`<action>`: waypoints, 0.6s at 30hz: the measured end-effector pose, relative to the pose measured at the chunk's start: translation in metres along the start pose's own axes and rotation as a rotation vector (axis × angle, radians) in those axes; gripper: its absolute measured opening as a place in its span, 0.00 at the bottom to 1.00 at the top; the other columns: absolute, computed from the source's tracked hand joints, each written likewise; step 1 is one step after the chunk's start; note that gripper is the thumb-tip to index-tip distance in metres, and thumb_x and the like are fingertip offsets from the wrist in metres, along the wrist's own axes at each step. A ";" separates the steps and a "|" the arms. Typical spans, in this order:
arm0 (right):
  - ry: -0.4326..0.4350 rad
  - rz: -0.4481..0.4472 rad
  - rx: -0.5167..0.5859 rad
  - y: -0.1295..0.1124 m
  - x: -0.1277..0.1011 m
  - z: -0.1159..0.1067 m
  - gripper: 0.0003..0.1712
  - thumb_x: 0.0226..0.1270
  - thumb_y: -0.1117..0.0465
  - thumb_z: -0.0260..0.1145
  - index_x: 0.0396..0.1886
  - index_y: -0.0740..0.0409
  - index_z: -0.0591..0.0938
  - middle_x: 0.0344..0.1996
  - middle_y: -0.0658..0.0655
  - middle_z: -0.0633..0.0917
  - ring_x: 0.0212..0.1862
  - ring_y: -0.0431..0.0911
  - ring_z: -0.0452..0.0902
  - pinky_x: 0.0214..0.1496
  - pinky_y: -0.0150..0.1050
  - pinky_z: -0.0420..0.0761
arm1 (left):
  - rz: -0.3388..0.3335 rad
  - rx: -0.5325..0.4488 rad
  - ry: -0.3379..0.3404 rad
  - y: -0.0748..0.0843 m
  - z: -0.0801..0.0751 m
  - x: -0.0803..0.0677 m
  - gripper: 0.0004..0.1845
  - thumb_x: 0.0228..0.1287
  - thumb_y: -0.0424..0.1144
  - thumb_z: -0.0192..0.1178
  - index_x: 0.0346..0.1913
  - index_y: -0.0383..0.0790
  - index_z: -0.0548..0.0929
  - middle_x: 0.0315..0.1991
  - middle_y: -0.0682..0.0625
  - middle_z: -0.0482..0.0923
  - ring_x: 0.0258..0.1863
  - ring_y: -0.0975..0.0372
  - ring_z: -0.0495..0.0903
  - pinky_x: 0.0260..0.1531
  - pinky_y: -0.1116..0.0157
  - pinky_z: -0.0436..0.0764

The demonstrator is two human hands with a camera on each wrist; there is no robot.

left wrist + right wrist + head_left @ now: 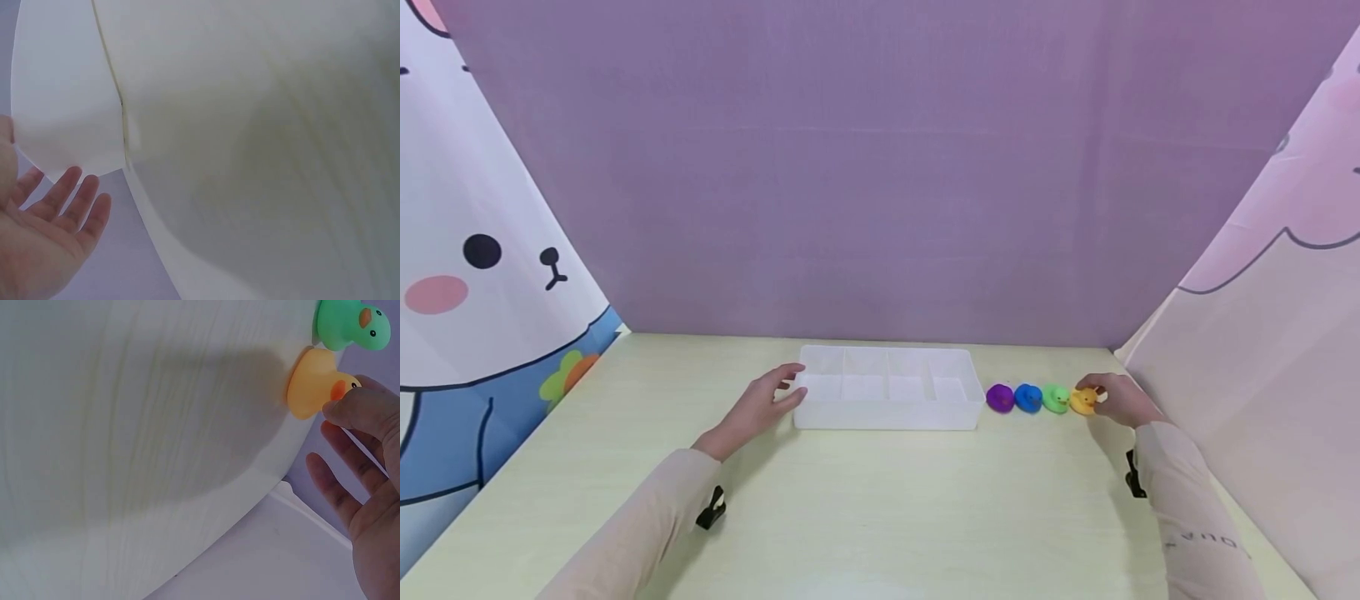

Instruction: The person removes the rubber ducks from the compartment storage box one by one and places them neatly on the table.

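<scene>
A white tray (887,414) with several compartments stands at the middle of the pale table (880,508). My left hand (790,387) rests with straight fingers against the tray's left end. In the left wrist view the left hand (69,184) shows an open palm beside the tray (62,94). Right of the tray a row of toy ducks stands: purple (999,397), blue (1027,397), green (1056,398), yellow (1083,402). My right hand (1093,396) is at the yellow duck. In the right wrist view its thumb (356,407) touches the yellow duck (312,381); the other fingers (334,484) stretch away. The green duck (350,325) is beside it.
A purple backdrop (880,167) closes the far side of the table. A cartoon rabbit curtain (475,275) hangs on the left and a pink curtain (1262,350) on the right, close behind my right hand. Bare table lies in front of the tray.
</scene>
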State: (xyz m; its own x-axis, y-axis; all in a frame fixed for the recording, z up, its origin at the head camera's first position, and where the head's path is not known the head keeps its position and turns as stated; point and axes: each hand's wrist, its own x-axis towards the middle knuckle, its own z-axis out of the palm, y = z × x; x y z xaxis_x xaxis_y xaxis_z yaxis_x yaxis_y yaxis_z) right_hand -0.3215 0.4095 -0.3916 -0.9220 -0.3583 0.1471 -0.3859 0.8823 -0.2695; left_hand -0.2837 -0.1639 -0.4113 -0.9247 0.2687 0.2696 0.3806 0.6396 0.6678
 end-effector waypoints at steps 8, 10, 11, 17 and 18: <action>0.019 -0.023 -0.017 -0.004 -0.004 -0.003 0.20 0.41 0.78 0.64 0.40 0.69 0.80 0.38 0.66 0.83 0.38 0.57 0.77 0.39 0.50 0.79 | 0.033 0.030 -0.007 0.001 -0.003 0.001 0.25 0.64 0.41 0.55 0.61 0.32 0.67 0.55 0.32 0.72 0.52 0.41 0.73 0.50 0.47 0.74; 0.025 -0.028 -0.020 -0.004 -0.006 -0.003 0.20 0.42 0.78 0.65 0.41 0.69 0.80 0.39 0.67 0.83 0.38 0.58 0.77 0.39 0.51 0.78 | 0.039 0.030 -0.014 0.001 -0.004 0.001 0.25 0.64 0.41 0.55 0.61 0.32 0.67 0.54 0.33 0.72 0.52 0.41 0.73 0.50 0.47 0.74; 0.036 -0.032 -0.022 -0.004 -0.007 -0.003 0.20 0.42 0.77 0.65 0.41 0.69 0.80 0.39 0.67 0.82 0.38 0.59 0.77 0.39 0.50 0.78 | 0.043 0.033 -0.018 0.001 -0.004 0.001 0.26 0.65 0.42 0.55 0.61 0.32 0.67 0.54 0.33 0.72 0.52 0.42 0.73 0.50 0.47 0.74; 0.123 -0.081 -0.039 -0.008 -0.009 -0.006 0.21 0.41 0.76 0.65 0.41 0.70 0.79 0.38 0.68 0.82 0.37 0.60 0.77 0.37 0.48 0.78 | 0.075 0.043 -0.018 -0.004 -0.010 -0.001 0.26 0.65 0.43 0.54 0.62 0.33 0.66 0.53 0.33 0.74 0.51 0.42 0.74 0.50 0.47 0.74; 0.118 -0.077 -0.046 -0.011 -0.009 -0.007 0.21 0.42 0.75 0.66 0.42 0.70 0.79 0.39 0.68 0.82 0.38 0.60 0.77 0.38 0.49 0.78 | 0.079 0.045 -0.017 -0.006 -0.013 -0.002 0.26 0.65 0.43 0.54 0.62 0.33 0.66 0.54 0.33 0.74 0.51 0.42 0.74 0.50 0.47 0.74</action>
State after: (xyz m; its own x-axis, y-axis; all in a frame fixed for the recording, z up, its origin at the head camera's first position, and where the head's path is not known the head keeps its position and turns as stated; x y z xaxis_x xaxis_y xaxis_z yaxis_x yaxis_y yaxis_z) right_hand -0.3088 0.4057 -0.3830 -0.8784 -0.3890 0.2775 -0.4506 0.8676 -0.2101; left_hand -0.2844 -0.1772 -0.4069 -0.8916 0.3314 0.3086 0.4528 0.6478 0.6127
